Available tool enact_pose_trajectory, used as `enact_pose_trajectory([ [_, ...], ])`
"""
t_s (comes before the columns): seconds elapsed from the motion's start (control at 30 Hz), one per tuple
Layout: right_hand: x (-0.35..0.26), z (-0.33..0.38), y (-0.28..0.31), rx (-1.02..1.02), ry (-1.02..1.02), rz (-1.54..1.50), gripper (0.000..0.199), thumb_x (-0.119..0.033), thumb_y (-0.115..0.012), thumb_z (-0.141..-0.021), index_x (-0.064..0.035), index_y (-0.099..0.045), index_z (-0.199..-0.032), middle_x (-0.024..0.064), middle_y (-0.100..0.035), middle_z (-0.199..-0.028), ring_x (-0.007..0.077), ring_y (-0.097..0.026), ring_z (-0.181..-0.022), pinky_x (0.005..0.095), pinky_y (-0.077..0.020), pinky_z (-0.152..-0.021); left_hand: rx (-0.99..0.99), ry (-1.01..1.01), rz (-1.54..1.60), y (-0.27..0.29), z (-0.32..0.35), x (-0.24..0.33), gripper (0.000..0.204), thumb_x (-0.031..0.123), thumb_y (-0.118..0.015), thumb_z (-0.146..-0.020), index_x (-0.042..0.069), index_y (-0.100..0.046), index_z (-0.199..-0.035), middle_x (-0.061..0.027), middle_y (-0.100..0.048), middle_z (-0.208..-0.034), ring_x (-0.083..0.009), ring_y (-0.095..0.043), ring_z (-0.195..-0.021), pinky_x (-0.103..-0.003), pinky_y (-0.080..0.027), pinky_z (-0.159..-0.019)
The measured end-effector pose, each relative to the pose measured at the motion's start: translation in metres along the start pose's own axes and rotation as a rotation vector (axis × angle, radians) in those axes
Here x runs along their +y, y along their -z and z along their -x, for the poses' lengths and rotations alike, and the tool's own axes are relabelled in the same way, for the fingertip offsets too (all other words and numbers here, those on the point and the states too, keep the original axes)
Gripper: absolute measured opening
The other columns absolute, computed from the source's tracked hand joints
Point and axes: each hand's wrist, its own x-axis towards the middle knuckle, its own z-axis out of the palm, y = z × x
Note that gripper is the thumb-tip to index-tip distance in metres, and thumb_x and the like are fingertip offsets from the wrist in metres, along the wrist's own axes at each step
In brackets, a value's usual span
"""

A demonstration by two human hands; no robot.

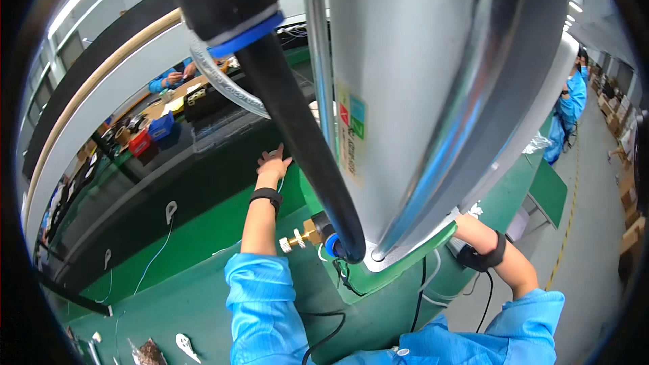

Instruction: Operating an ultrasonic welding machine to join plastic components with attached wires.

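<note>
A tall grey machine housing with chrome rods stands upright close in front of me, on a green base. A thick black air hose runs down its left side to a brass valve. My left hand reaches past the hose on the left, fingers spread, over the edge of the dark conveyor belt. Nothing shows in its fingers. On the right, my forearm with a black wristband goes behind the housing, which hides my right hand and whatever it touches.
White loop-shaped parts with thin wires, one nearer and one farther left, lie on the belt. Another white part is on the green table beside a small bag. Red and blue bins stand across the belt, near a co-worker's hands.
</note>
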Motion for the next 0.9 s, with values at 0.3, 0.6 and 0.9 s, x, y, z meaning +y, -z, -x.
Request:
enact_pose_trajectory([
  [0.3,0.043,-0.021,-0.031,-0.003,0.123,-0.143,0.029,-0.004,-0.056,-0.070,0.0027,-0.054,-0.098,0.0220,-0.055,-0.094,0.0358,-0.052,-0.094,0.0395,-0.0422,-0.081,0.142,-0.278,0.379,0.045,0.078,-0.041,0.071,-0.010,-0.037,-0.072,0.028,-0.030,-0.131,-0.0315,-0.039,-0.116,-0.0426,-0.049,-0.101,-0.041,-0.043,-0.088],
  [0.6,-0.007,-0.010,0.016,0.137,-0.016,-0.248,0.011,-0.001,-0.064,-0.068,0.0032,-0.060,-0.077,0.0092,-0.059,-0.063,0.0141,-0.057,-0.057,0.0252,-0.0462,-0.057,0.190,-0.423,0.905,0.084,0.290,-0.044,0.045,0.025,-0.037,-0.092,0.001,-0.033,-0.130,-0.0108,-0.049,-0.105,-0.0208,-0.047,-0.094,-0.030,-0.035,-0.086],
  [0.9,-0.069,0.034,0.072,0.249,-0.027,-0.190,0.013,-0.002,-0.063,-0.069,0.0014,-0.063,-0.081,0.0066,-0.061,-0.071,0.0122,-0.053,-0.061,0.0249,-0.0439,-0.061,0.242,-0.499,0.931,0.074,0.346,0.056,0.035,0.018,-0.063,-0.074,0.004,-0.056,-0.105,-0.0116,-0.053,-0.101,-0.0253,-0.053,-0.094,-0.033,-0.042,-0.080],
])
